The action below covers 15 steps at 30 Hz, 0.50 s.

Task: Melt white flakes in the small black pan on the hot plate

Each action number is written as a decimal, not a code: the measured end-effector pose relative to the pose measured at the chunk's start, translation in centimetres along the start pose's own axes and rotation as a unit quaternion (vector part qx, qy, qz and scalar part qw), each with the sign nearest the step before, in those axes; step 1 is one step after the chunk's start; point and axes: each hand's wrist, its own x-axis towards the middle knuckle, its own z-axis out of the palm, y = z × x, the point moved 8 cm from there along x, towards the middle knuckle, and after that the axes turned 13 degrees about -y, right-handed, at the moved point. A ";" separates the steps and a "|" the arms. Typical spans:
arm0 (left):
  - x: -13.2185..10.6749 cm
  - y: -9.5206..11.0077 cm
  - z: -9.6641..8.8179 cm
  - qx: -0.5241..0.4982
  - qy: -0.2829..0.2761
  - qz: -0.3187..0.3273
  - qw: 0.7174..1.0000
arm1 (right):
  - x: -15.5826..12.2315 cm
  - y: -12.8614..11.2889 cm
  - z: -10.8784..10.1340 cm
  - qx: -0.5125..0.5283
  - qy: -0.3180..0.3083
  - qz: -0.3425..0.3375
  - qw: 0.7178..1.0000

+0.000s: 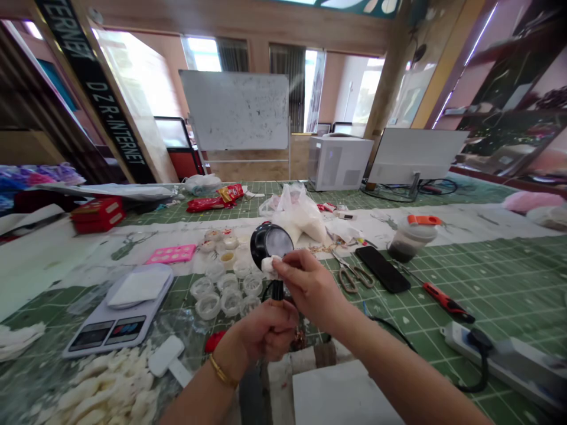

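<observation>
My left hand (272,330) is closed around the handle of a small black pan (258,243), which is tilted up so that its round grey inside faces right. My right hand (312,286) pinches a white wad (268,265), perhaps tissue, against the pan's near rim by the handle. Left of the pan stand several small clear round cups (208,306), some with pale contents. Behind it sits a plastic bag of white material (305,218). Scissors (352,274) lie to the right of my right hand.
A kitchen scale (121,327), cream-coloured pieces (104,389) and a white spatula (167,356) are on the left. At right are a black phone (383,268), a lidded cup (411,236), a red-handled screwdriver (447,301) and a power strip (509,360). A pink mould (172,254) lies farther back.
</observation>
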 end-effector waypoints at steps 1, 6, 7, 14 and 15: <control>0.0 0.0 -0.1 0.001 0.004 0.002 1.000 | 0.3 0.4 -0.3 0.004 0.012 0.004 1.000; 0.5 -0.6 0.4 0.006 0.001 -0.015 1.000 | 1.4 1.8 -2.3 0.010 0.063 0.013 0.998; 0.5 -0.7 0.4 0.005 0.002 -0.021 1.000 | 1.1 1.4 -1.9 0.008 0.051 0.003 0.999; 0.6 -0.7 -0.1 -0.003 0.018 -0.050 0.999 | -0.8 -1.7 2.2 -0.101 -0.054 -0.025 0.993; 0.6 -0.5 0.0 -0.004 0.022 -0.043 0.999 | -0.1 -1.5 1.7 -0.104 -0.044 -0.022 0.993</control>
